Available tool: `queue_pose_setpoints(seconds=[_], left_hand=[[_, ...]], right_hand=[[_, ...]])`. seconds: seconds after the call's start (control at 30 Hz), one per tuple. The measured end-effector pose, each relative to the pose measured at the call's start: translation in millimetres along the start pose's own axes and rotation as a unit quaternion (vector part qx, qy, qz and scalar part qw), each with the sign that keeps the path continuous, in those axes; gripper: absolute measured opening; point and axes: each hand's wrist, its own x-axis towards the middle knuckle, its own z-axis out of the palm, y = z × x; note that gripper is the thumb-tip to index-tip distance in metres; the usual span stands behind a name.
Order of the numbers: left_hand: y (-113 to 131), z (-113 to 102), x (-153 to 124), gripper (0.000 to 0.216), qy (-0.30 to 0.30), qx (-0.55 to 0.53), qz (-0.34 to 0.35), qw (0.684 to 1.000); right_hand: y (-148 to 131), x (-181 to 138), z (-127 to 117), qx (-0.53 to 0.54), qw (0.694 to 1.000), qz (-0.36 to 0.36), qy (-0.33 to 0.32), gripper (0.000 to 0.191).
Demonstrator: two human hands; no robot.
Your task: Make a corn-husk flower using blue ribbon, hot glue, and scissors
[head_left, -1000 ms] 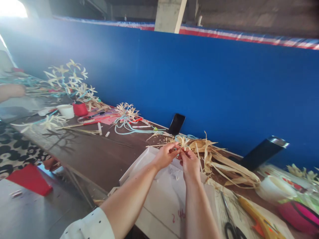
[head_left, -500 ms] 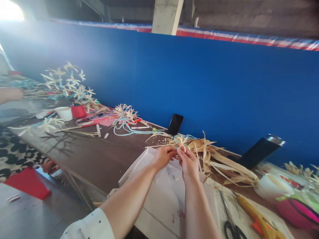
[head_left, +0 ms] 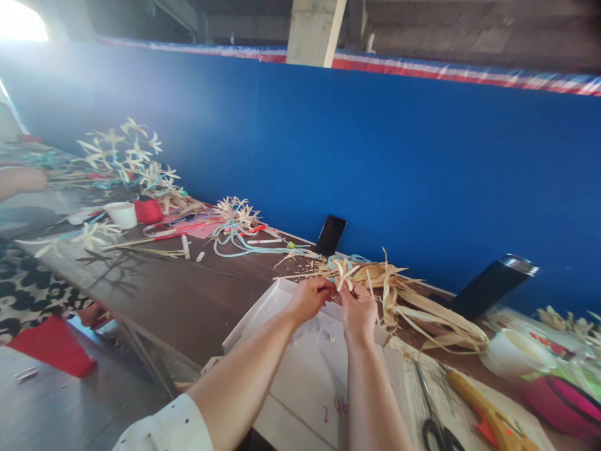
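Observation:
My left hand (head_left: 310, 296) and my right hand (head_left: 359, 307) meet over a white cardboard sheet (head_left: 300, 369) on a long brown table (head_left: 188, 294). Both pinch a small pale straw flower (head_left: 342, 274) with thin petals sticking up between the fingertips. A bit of light blue strip shows at its base. Just behind the hands lies a heap of dried straw leaves (head_left: 413, 307).
A black phone (head_left: 331, 235) and a dark flask (head_left: 493, 285) lean on the blue wall. Scissors (head_left: 434, 419), a yellow tool (head_left: 488, 413), a white cup (head_left: 514, 354) and a pink pouch (head_left: 563, 401) lie right. Finished straw flowers (head_left: 126, 153), cups and another person's hand (head_left: 21, 178) are far left.
The hands have turned the small flower slightly; its petals now stand a little higher between the fingers. The view shifted slightly.

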Motion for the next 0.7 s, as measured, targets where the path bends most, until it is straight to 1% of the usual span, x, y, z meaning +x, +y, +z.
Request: queue_pose_setpoints(seconds=[0.13,0.3,0.37,0.43,0.5,0.57,0.63,0.7], left_hand=[[0.3,-0.7,-1.2,0.024,0.004,0.037,0.014,0.999],[7.5,-5.4,-2.7,0.022,-0.007,0.112,0.061,0.992],[11.8,-9.2,-2.5,0.022,0.015,0.118,0.053,0.992],[16.5,-13.5,-1.8,0.024,0.069,0.083,0.019,0.994],[20.9,-17.4,-1.2,0.028,0.117,0.019,-0.013,0.993],[24.2,-19.5,-0.9,0.035,0.128,-0.040,-0.028,0.991],[26.2,-19.2,-1.2,0.040,0.119,-0.079,-0.034,0.989],[26.9,-17.3,-1.6,0.040,0.112,-0.104,-0.037,0.988]], right_hand=[[-1.1,-1.4,-1.1,-0.058,0.998,-0.026,0.008,0.038],[1.2,-1.6,-1.8,-0.082,0.995,-0.044,0.023,0.036],[2.0,-1.5,-1.9,-0.077,0.996,-0.038,0.022,0.035],[3.1,-1.6,-1.0,-0.053,0.998,-0.022,0.010,0.035],[4.3,-2.0,1.3,-0.022,1.000,-0.003,-0.006,0.036],[5.0,-2.7,4.3,0.002,1.000,0.014,-0.014,0.037],[4.6,-3.7,7.2,0.014,1.000,0.021,-0.018,0.038],[3.1,-5.0,9.4,0.021,0.999,0.023,-0.022,0.039]])
